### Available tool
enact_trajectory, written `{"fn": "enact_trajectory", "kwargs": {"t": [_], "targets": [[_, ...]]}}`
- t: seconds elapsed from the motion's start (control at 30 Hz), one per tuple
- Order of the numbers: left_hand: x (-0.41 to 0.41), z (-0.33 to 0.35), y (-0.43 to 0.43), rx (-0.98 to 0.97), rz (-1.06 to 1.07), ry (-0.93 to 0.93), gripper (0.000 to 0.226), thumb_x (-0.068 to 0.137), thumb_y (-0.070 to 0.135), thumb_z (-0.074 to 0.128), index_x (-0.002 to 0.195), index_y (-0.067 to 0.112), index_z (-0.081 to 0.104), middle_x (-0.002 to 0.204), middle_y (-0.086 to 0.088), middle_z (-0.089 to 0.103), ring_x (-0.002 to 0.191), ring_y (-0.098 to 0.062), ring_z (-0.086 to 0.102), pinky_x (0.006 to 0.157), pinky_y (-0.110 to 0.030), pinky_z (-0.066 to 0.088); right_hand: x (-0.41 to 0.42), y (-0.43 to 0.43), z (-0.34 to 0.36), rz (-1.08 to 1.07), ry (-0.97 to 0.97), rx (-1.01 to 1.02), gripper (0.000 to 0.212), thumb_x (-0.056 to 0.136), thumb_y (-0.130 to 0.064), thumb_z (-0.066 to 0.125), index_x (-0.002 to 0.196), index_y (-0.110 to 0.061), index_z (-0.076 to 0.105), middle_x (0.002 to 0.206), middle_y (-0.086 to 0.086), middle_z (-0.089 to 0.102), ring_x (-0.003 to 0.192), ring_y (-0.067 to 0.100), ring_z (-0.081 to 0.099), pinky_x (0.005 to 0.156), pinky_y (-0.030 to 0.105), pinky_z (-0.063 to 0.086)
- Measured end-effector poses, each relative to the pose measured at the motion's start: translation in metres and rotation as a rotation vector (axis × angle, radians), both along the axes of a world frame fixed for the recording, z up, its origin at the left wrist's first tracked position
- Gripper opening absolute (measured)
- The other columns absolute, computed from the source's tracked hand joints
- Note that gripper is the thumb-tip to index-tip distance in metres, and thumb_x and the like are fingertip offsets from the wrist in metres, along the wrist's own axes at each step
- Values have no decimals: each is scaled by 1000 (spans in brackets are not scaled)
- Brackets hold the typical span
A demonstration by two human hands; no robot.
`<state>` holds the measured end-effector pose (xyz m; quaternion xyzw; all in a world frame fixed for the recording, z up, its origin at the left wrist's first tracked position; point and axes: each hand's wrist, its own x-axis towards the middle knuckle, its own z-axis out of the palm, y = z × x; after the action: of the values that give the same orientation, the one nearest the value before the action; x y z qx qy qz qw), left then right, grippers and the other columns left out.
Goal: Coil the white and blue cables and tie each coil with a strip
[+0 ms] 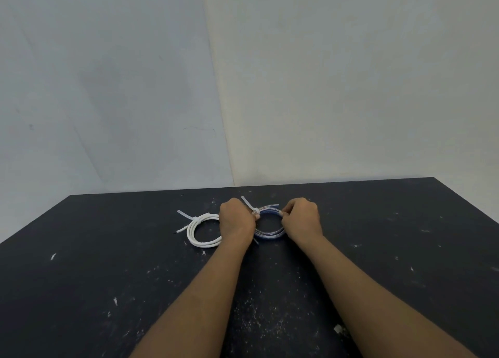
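Note:
A white cable coil (201,229) lies on the black table (108,249), bound at its upper left by a white strip (186,215) whose tail sticks out to the left. To its right lies a blue cable coil (270,235). A white strip (249,204) wraps the blue coil's upper left, its tail pointing up and left. My left hand (236,221) pinches the blue coil at that strip. My right hand (302,218) grips the coil's right side with its fingertips. The left hand covers the white coil's right edge.
The black table is speckled with white paint flecks and ends at a far edge (324,181) against two pale walls meeting in a corner (232,179). A small white scrap (339,329) lies near my right forearm.

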<state>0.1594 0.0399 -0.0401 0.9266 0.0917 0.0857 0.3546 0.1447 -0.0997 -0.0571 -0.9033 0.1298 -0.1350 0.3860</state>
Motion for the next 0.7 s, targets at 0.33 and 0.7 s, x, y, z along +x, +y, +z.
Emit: {"fn": "enact_trajectory", "kwargs": {"t": [0.33,0.7], "targets": [[1,2,2,44,54,7,36,74,37,82,84,4,71,87,-13,70,82,-25,65,64,-31,49,-2,-1,-1,16,-51,81,14,84,-26,76,88,-12,76,82,4,71,75,13,64,71,25,52],[-4,6,2,165,2,-131,31,88,37,63,96,8,70,98,-10,67,90,-26,63,75,-34,52,-20,-10,1,30,-99,-90,16,93,-28,62,100,-15,69,100,4,66,87,18,62,71,32,53]]}}
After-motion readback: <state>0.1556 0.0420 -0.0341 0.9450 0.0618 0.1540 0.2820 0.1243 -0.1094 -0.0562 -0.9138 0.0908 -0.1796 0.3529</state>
